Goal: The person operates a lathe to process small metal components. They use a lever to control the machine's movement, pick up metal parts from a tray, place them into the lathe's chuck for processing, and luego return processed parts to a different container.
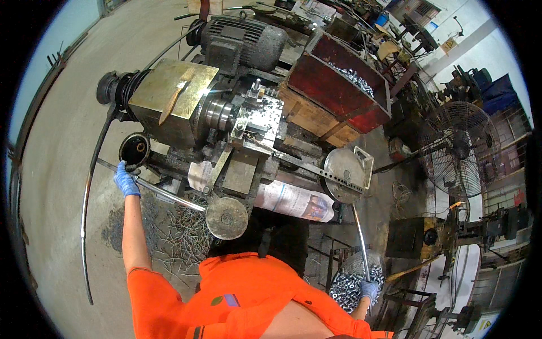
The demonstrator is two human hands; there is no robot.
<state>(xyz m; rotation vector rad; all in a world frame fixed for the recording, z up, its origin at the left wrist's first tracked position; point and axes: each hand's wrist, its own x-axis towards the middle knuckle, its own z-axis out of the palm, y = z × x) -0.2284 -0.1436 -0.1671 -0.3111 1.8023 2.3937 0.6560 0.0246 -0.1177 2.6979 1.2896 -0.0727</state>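
Note:
My left hand [126, 179], in a blue glove, is closed round a long metal lever [175, 199] that runs to a round grey disc [226, 218] on the front of a lathe [243, 141]. Just above that hand is a round dark pot [135, 150]. My right hand [368, 290], also gloved in blue, grips the lower end of a steel lever [359, 237] hanging from a larger round plate [343, 174]. Beneath and beside it is a basket of small metal nuts [345, 288]. The lathe's bright chuck [217, 114] faces a metal tool block [258, 121].
A red bin [339, 85] of metal parts stands on a wooden crate behind the lathe. Metal shavings [183, 237] litter the floor at the left. A large fan [460, 144] is at the right. A wooden-handled brush-like tool [174, 101] lies on the brassy headstock cover [155, 85].

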